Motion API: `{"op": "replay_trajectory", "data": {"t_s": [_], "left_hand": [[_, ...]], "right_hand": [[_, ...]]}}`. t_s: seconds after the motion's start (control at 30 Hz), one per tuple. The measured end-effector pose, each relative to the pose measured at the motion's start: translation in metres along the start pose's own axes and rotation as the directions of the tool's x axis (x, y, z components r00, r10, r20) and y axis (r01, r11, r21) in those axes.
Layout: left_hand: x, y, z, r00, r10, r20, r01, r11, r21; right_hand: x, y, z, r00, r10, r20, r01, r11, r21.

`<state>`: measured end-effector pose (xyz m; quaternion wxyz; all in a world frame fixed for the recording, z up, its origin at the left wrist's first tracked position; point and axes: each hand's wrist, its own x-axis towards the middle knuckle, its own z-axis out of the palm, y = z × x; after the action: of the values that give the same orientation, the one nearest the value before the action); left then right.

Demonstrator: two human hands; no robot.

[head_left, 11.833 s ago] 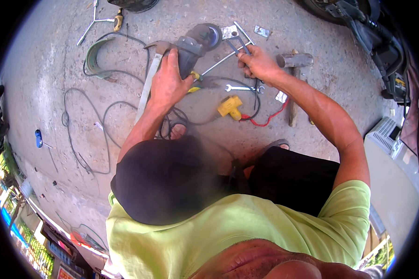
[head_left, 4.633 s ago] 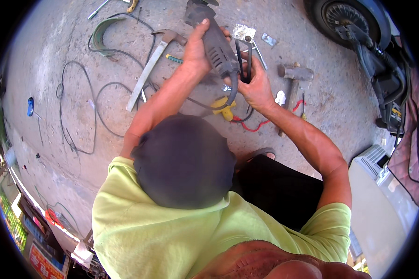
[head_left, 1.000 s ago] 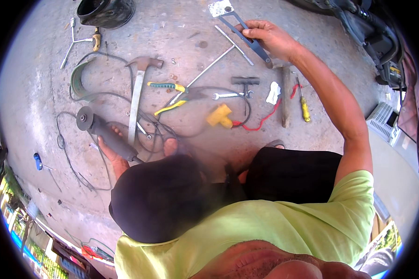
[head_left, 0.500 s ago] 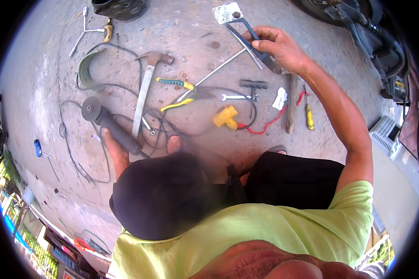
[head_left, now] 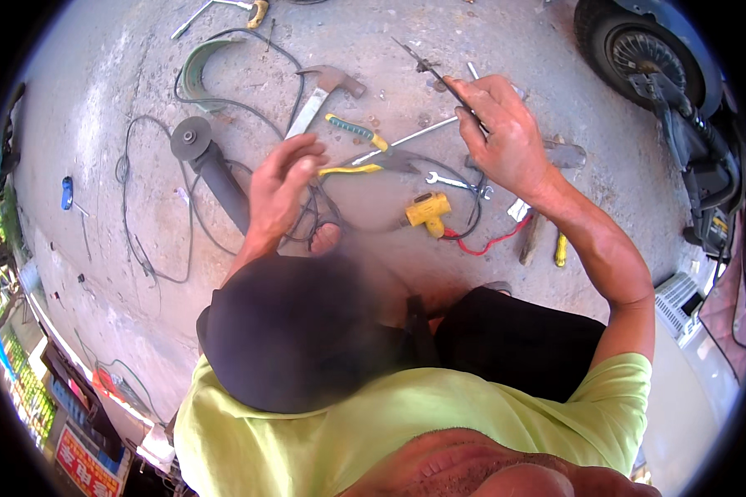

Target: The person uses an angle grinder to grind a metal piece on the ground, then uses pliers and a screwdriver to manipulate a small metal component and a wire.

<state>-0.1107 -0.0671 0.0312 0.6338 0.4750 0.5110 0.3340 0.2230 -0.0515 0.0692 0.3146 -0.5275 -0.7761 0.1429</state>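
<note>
In my right hand (head_left: pixel 506 137) is a dark metal bracket (head_left: pixel 444 76), pinched between thumb and fingers and turned nearly edge-on, so its flat face is hidden. My left hand (head_left: pixel 280 190) is raised over the floor with its fingers apart and nothing visible in it. It partly covers the lower end of a claw hammer (head_left: pixel 311 109); I cannot tell whether they touch. Beside that forearm lies an angle grinder (head_left: pixel 222 184) with a round disc. Between my hands are pliers (head_left: pixel 352 127) with green and yellow handles and a long metal rod (head_left: pixel 414 135).
A double-ended wrench (head_left: pixel 457 181), a yellow plastic tool (head_left: pixel 428 212) with a red cord, and a yellow-handled screwdriver (head_left: pixel 561 249) lie to the right. Black cable (head_left: pixel 192 236) loops around the grinder. A wheeled vehicle (head_left: pixel 651 62) stands at the far right.
My left hand has left the grinder's side and moved up and right toward the hammer. My right hand has tilted the bracket from face-on to edge-on and lowered it. The view has shifted.
</note>
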Motion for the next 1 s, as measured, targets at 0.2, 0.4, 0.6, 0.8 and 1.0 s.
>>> {"op": "replay_trajectory", "data": {"t_s": [0.2,0.4,0.6,0.8,1.0], "left_hand": [[0.045,0.011,0.097,0.966,0.071,0.247,0.011,0.95,-0.313],[0.037,0.018,0.104,0.978,-0.041,0.205,0.13,0.888,-0.441],[0.036,0.012,0.088,0.962,-0.011,0.273,0.164,0.822,-0.545],[0.032,0.017,0.081,0.95,-0.137,0.282,0.256,0.857,-0.447],[0.03,0.018,0.084,0.948,-0.162,0.275,0.259,0.893,-0.367]], "right_hand": [[-0.002,-0.046,0.03,0.992,-0.1,0.072,0.104,0.993,-0.048],[-0.011,-0.058,0.027,0.989,0.048,0.139,-0.061,0.994,0.095],[-0.001,-0.069,0.021,0.967,0.128,0.221,-0.184,0.95,0.253],[0.004,-0.058,0.012,0.88,0.353,0.317,-0.461,0.795,0.394],[-0.002,-0.032,0.017,0.84,0.452,0.301,-0.54,0.759,0.365]]}}
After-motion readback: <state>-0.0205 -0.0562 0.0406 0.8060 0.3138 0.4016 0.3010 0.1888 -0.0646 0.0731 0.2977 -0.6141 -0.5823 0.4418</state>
